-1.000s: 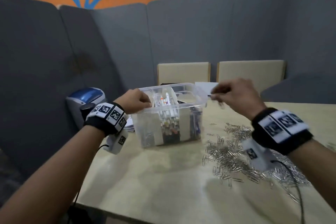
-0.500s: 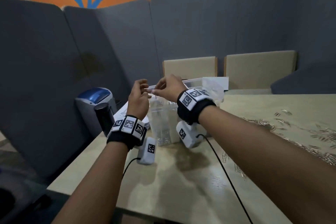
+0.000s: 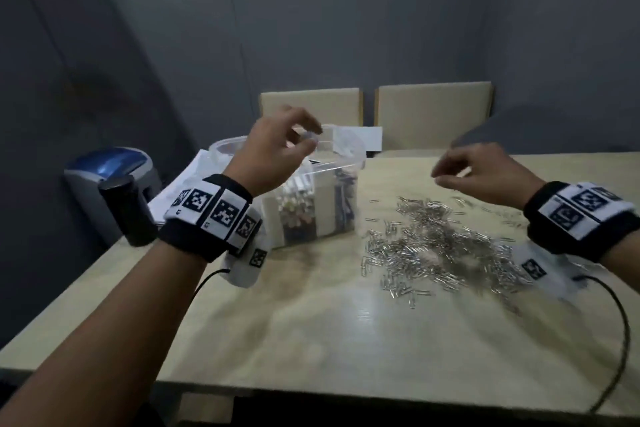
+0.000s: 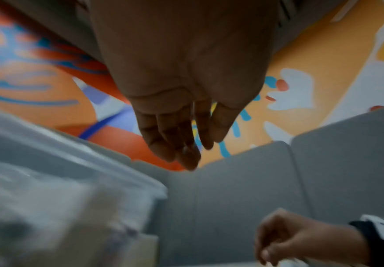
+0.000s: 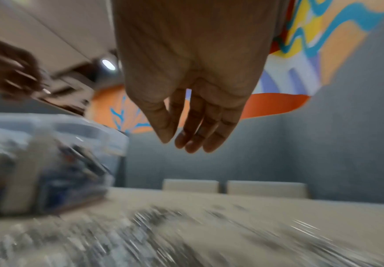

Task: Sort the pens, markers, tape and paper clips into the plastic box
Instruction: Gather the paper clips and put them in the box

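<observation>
Pens (image 3: 298,208) stand upright in box (image 3: 341,168); left hand (image 3: 277,154) and right hand (image 3: 479,172) loosely spread, empty

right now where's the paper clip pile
In the head view the paper clips lie spread on the table, right of the plastic box and below the right hand.

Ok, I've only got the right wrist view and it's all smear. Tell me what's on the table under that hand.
Observer: A loose heap of paper clips, spread beside the plastic box, below the right hand.
Operator: Report what's in the box.
Observer: Pens packed on end in one compartment.
Operator: Name what stands on the box's far side.
Observer: A blue-topped grey machine, with white papers between.
</observation>
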The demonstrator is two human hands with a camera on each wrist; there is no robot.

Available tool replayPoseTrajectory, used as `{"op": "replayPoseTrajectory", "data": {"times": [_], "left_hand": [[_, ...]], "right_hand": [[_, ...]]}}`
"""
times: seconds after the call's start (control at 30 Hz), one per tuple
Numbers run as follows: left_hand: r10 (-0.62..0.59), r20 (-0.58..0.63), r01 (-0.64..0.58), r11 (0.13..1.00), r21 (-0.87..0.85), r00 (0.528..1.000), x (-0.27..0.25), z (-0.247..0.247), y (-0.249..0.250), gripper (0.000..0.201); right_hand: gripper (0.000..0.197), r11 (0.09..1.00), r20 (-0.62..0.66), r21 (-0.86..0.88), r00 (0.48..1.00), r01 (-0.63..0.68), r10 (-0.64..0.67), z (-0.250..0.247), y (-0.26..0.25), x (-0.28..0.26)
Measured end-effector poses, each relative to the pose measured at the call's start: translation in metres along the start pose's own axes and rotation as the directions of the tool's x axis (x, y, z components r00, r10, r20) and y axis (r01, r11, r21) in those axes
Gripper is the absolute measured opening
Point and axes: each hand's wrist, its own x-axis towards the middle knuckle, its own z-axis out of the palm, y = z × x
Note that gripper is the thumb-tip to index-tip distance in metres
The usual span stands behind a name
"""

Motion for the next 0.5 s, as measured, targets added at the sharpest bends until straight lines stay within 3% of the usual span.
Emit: {"op": "replayPoseTrajectory", "data": {"times": [0.07,0.17,0.2,0.23,0.3,0.33,0.4,0.5], "left_hand": [[0.045,0.175,-0.029,0.995,-0.091,0.984,0.005,0.03,0.027,0.006],[0.026,0.513,-0.039,0.999,0.013,0.858,0.007,0.092,0.048,0.017],[-0.007,0.593,-0.07,0.992,0.108,0.805,0.006,0.116,0.049,0.023],[-0.046,0.645,-0.105,0.976,0.193,0.763,0.004,0.139,0.048,0.029],[-0.114,0.686,-0.137,0.944,0.301,0.719,0.0,0.181,0.045,0.041],[-0.138,0.691,-0.138,0.934,0.329,0.71,-0.001,0.197,0.043,0.048],[-0.155,0.704,-0.15,0.924,0.351,0.693,-0.002,0.221,0.044,0.059],[-0.14,0.745,-0.217,0.907,0.361,0.652,0.001,0.24,0.054,0.065]], "right_hand": [[0.007,0.99,-0.049,-0.072,0.992,-0.123,0.12,-0.013,0.042,-0.029],[0.007,0.929,-0.001,-0.188,0.946,-0.317,0.323,-0.022,0.095,-0.07],[0.017,0.886,0.047,-0.25,0.909,-0.391,0.414,-0.023,0.111,-0.081],[0.045,0.84,0.086,-0.311,0.867,-0.445,0.491,-0.022,0.128,-0.09],[0.101,0.789,0.165,-0.387,0.807,-0.476,0.568,-0.017,0.149,-0.102],[0.117,0.781,0.206,-0.395,0.782,-0.483,0.588,-0.014,0.154,-0.106],[0.125,0.802,0.293,-0.393,0.765,-0.45,0.573,-0.008,0.151,-0.112],[0.122,0.837,0.382,-0.424,0.77,-0.345,0.511,0.006,0.134,-0.11]]}}
